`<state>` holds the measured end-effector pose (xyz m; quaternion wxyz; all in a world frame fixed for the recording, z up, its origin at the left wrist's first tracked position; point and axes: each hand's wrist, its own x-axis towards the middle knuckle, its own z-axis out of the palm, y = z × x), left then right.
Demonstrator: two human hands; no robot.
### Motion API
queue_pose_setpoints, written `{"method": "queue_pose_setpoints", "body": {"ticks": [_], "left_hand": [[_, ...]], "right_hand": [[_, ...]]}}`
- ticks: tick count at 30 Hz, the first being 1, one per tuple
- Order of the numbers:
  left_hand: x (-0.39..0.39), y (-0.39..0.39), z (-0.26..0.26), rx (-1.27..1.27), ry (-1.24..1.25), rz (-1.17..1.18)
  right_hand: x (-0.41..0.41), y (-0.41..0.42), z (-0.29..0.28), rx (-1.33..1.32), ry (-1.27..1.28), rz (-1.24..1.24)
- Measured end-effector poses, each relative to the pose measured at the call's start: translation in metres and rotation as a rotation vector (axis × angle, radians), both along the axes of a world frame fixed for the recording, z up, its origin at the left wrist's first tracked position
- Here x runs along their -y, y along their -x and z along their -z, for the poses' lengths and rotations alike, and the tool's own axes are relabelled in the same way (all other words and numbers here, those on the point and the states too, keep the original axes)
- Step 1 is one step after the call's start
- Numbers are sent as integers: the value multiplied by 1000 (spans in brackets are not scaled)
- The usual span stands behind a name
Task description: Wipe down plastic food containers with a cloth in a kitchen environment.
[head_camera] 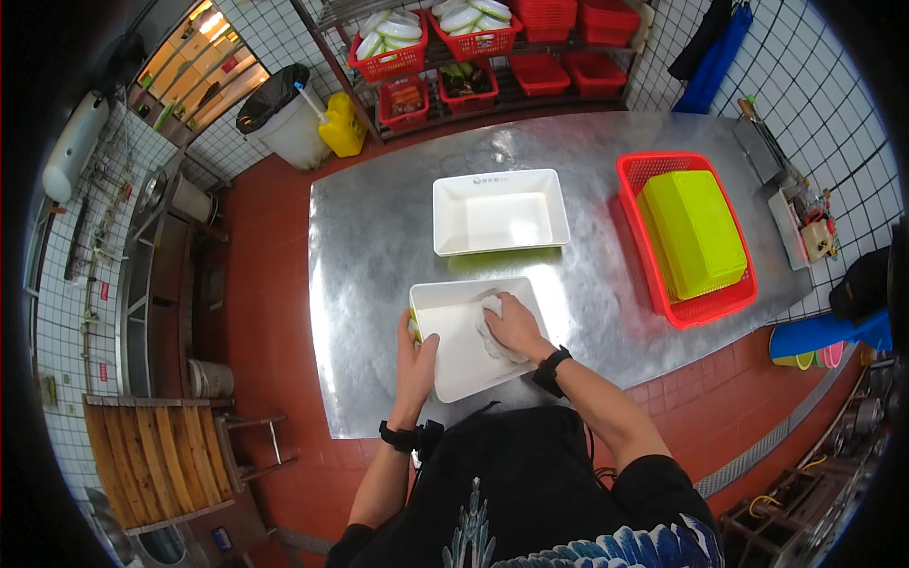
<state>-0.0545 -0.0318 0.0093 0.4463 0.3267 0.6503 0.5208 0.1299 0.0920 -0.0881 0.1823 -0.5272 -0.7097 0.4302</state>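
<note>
A white rectangular plastic tub [454, 355] is tilted at the near side of the steel table. My left hand [419, 358] grips its left wall, thumb at the rim. Inside it, my right hand [517, 326] presses a crumpled white cloth [491, 319] against the tub's inner right part. Beyond this tub, another white tub [501, 213] sits on the table, its interior facing up and nothing visible inside. To the right, upturned yellow-green tubs [696, 231] lie stacked in a red perforated plastic basket [675, 316].
The steel table [376, 234] fills the middle. A metal shelf [447, 64] with red baskets stands behind it. A lidded-off bin [287, 128] and a yellow jug [343, 128] stand back left. Utensil holders [760, 149] line the right edge; a wooden slatted top [160, 461] is at lower left.
</note>
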Motion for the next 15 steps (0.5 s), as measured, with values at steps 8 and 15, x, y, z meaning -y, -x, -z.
{"method": "queue_pose_setpoints", "body": {"ticks": [8,15], "left_hand": [[0,4,6,-11,-47,0],[4,9,9,16,-15,-25]], "right_hand": [[48,26,-80,-370,0,-482],[48,2,-41,-147,-180,-453]]}}
